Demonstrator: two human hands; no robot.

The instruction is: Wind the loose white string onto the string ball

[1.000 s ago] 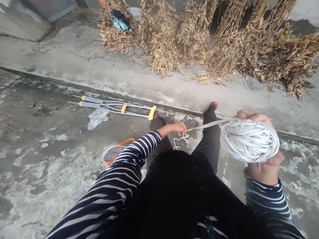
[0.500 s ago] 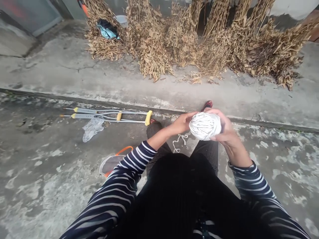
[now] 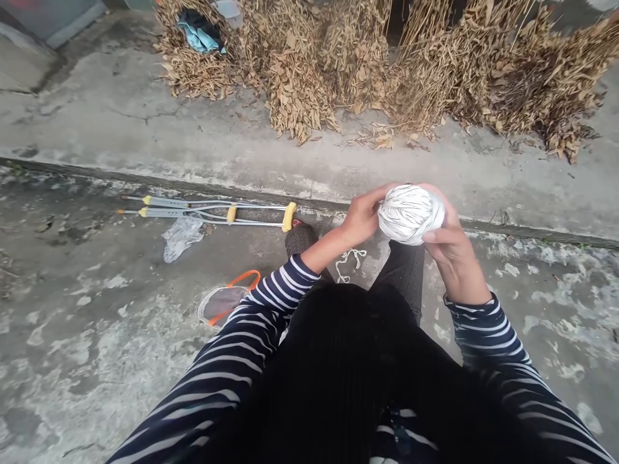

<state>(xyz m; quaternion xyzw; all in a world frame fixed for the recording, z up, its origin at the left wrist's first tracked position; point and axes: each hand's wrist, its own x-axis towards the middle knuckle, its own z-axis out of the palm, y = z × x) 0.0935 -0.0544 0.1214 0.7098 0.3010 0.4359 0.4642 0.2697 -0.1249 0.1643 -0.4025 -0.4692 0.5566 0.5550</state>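
Observation:
A white ball of yarn (image 3: 410, 216) with thin dark flecks is held up between both hands, above my right leg. My left hand (image 3: 365, 216) grips its left side, with the fingertips partly hidden behind the ball. My right hand (image 3: 449, 241) is wrapped round the right side, thumb across the lower front and fingers over the back. A loose white strand (image 3: 351, 261) lies curled on the ground between my legs; whether it joins the ball cannot be seen.
A pair of crutches (image 3: 213, 212) lies left of my feet by the concrete step (image 3: 203, 154). Beside them is a clear plastic bag (image 3: 181, 238). A grey bag with orange handles (image 3: 225, 303) is near my left arm. Bundles of dried plants (image 3: 300, 84) line the wall.
Both hands have raised the ball slightly up and to the right. Its windings face a different way, so it has turned. The whole view has tilted a little downward.

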